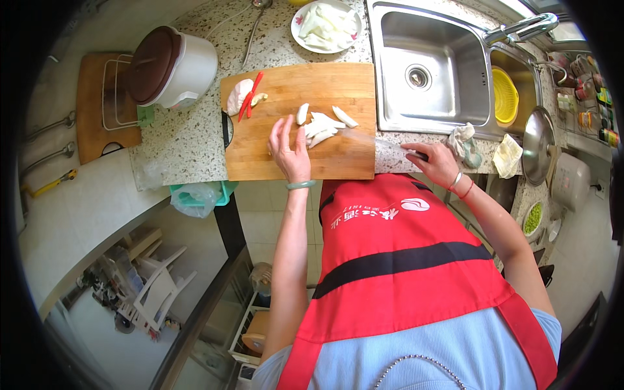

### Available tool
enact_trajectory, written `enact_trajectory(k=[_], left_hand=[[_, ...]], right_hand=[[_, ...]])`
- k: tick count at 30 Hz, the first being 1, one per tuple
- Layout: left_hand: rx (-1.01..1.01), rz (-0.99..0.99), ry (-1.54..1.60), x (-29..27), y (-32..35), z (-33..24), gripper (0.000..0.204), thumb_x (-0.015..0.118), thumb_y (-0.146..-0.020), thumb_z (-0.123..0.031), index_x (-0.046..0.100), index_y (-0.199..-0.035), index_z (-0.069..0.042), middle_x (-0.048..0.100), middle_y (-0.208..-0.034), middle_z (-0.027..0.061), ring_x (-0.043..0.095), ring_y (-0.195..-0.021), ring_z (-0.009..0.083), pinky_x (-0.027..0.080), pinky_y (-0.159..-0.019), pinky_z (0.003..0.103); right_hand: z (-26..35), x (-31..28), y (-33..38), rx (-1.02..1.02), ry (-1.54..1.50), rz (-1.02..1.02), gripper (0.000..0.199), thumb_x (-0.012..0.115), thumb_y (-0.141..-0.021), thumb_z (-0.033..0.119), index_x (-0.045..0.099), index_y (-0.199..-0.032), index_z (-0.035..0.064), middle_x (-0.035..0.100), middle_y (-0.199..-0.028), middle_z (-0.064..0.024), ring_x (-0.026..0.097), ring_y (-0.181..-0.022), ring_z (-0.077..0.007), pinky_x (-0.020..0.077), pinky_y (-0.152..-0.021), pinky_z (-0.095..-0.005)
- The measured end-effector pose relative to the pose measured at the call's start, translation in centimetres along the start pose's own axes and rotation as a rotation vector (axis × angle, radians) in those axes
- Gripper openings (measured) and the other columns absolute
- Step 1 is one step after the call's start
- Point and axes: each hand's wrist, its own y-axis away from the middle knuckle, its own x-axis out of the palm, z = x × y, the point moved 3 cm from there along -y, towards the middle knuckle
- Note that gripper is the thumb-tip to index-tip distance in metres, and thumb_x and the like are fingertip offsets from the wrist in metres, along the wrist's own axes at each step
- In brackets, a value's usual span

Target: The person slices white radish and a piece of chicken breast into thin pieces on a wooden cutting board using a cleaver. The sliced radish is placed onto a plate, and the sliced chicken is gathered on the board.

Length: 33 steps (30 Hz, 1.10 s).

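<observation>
Left hand [290, 151] is resting flat on the wooden cutting board [338, 84], fingers spread apart and holding nothing; fingertips are lying just beside the pile of white vegetable pieces [322, 123] at about 2 o'clock from the palm. A pale green bangle [301, 185] is sitting on that wrist.

Right hand [434, 162] is closed around the dark handle of a knife [383, 151], with the blade pointing toward 9 o'clock and lying low over the board's right edge. The blade tip is reaching close to the white pieces; contact cannot be told. Red and silver bracelets are showing on the right wrist.

The white pieces are lying at the middle of the board. At the board's 10 o'clock corner, a larger white chunk [237, 96] is lying with red chilli strips [251, 96] touching it.

The board is sitting on a speckled tabletop [188, 136]. At 12 o'clock from the board, a white plate [326, 26] is holding more white slices. At 3 o'clock, a steel sink [432, 71] is standing. At 9 o'clock, a white rice cooker [172, 65] with brown lid is standing.
</observation>
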Motion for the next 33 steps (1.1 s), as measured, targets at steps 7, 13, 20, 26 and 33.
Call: enact_trajectory(k=[7, 13, 20, 26, 33], left_hand=[[0.082, -0.026, -0.164, 5.4, 1.3, -0.9, 0.061, 0.07, -0.086, -0.042, 0.053, -0.135, -0.009, 0.046, -0.14, 0.0167, 0.042, -0.13, 0.0344, 0.03, -0.108, 0.047], [0.01, -0.145, -0.187, 6.9, 1.8, -2.5, 0.069, 0.075, -0.079, -0.049, 0.055, -0.133, -0.009, 0.049, -0.136, 0.0156, 0.044, -0.126, 0.0348, 0.032, -0.106, 0.048], [-0.072, -0.273, -0.051, 7.3, 1.4, -2.7, 0.053, 0.073, -0.085, -0.03, 0.056, -0.131, -0.009, 0.051, -0.133, 0.0166, 0.049, -0.122, 0.0349, 0.038, -0.101, 0.047], [-0.09, -0.294, 0.034, 6.8, 0.5, -2.0, 0.039, 0.068, -0.089, -0.015, 0.06, -0.126, -0.008, 0.053, -0.129, 0.016, 0.051, -0.118, 0.0344, 0.041, -0.098, 0.046], [-0.005, -0.212, 0.096, 8.0, -4.9, -3.9, 0.038, 0.067, -0.088, -0.009, 0.06, -0.125, -0.009, 0.052, -0.129, 0.0151, 0.05, -0.118, 0.0331, 0.041, -0.099, 0.045]], right_hand=[[-2.9, 4.9, -2.5, 0.589, -0.754, 0.219, 0.034, 0.063, -0.095, 0.03, 0.057, -0.077, 0.0014, 0.048, -0.055, 0.0008, 0.042, -0.04, -0.0077, 0.0349, -0.037, -0.0261], [0.0, 7.6, -4.5, 0.549, -0.717, 0.258, 0.035, 0.067, -0.092, 0.032, 0.059, -0.075, 0.0026, 0.052, -0.055, 0.0001, 0.044, -0.043, -0.0071, 0.035, -0.04, -0.0246], [1.7, 10.3, -5.8, 0.441, -0.617, 0.341, 0.043, 0.067, -0.092, 0.037, 0.06, -0.064, 0.0041, 0.056, -0.054, -0.0038, 0.052, -0.046, -0.0105, 0.0408, -0.044, -0.029], [2.8, 10.4, -7.0, 0.403, -0.482, 0.389, 0.043, 0.066, -0.092, 0.041, 0.063, -0.072, 0.0032, 0.054, -0.053, -0.0011, 0.051, -0.047, -0.0106, 0.0416, -0.045, -0.0303], [4.8, 8.7, -9.4, 0.438, -0.796, 0.291, 0.042, 0.061, -0.096, 0.031, 0.056, -0.065, 0.0033, 0.051, -0.051, -0.0019, 0.046, -0.039, -0.01, 0.0357, -0.037, -0.03]])
